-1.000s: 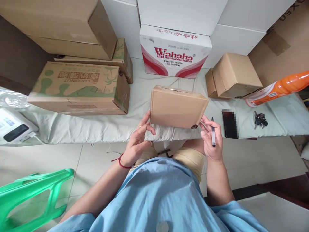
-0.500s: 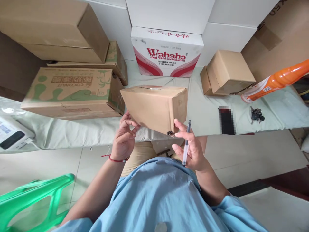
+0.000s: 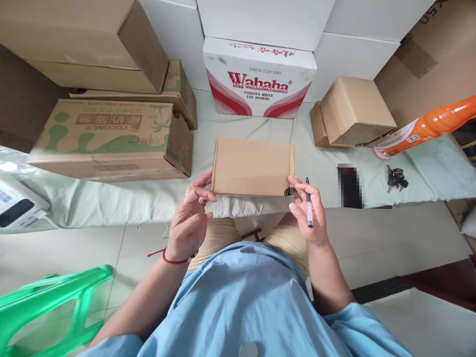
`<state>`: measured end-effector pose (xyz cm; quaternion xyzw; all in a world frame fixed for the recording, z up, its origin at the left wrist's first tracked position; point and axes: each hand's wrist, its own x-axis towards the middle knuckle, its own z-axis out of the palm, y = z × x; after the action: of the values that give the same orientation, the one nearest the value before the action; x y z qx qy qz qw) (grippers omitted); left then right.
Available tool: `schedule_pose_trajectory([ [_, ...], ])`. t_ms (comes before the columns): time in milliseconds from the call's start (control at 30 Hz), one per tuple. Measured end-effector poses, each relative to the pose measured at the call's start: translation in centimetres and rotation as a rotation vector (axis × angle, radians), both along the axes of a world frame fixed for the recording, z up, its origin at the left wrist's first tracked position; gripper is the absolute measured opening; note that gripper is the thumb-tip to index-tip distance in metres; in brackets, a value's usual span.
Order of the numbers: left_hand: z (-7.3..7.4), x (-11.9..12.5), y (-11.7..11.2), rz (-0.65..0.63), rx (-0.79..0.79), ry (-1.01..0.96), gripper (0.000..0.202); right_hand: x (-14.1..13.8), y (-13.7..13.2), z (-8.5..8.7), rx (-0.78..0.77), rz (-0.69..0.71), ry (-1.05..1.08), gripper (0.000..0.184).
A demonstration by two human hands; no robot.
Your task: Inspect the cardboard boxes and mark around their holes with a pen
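A plain brown cardboard box (image 3: 254, 167) sits on the cloth-covered table in front of me, its broad face squared toward me. My left hand (image 3: 189, 218) is at the box's near left corner, fingers loosely bent and apart, the fingertips touching or almost touching its side. A pen (image 3: 309, 206) with a clear barrel and dark ends is tucked in the fingers of my right hand (image 3: 311, 213). Fingertips of that same hand rest by the near right corner, beside a small dark patch (image 3: 289, 191) on the box.
A white-and-red water carton (image 3: 260, 79) stands behind. Brown cartons (image 3: 107, 134) are stacked left; smaller boxes (image 3: 353, 111), an orange bottle (image 3: 420, 126), keys (image 3: 396, 177) and a blurred dark object (image 3: 350, 186) lie right. A white device (image 3: 18, 203) and green stool (image 3: 70, 297) are left.
The box has turned from a slanted position to face me squarely, its near right corner shifting right. My right hand has moved right with the pen; my left hand has opened slightly.
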<state>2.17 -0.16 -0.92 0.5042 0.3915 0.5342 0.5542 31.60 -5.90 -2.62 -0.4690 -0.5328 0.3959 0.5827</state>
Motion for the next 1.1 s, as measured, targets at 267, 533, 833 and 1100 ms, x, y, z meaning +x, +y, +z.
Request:
schedule_pose_trajectory([
  [267,0.8,-1.0,-0.1,0.078,0.03,0.35,0.013,-0.3,0.4,-0.1,-0.032,-0.058,0.15,0.042],
  [533,1.7,2.0,-0.9,0.196,0.658,0.793,0.02,-0.5,1.0,0.7,-0.042,-0.418,0.214,0.036],
  [833,-1.3,5.6,2.5,-0.227,0.914,0.814,0.034,0.1,0.5,2.3,-0.262,-0.293,0.307,0.063],
  [1100,-3.0,6.3,2.9,-0.034,1.02,0.81,0.025,-0.3,0.0,1.0,-0.271,-0.201,0.099,0.028],
])
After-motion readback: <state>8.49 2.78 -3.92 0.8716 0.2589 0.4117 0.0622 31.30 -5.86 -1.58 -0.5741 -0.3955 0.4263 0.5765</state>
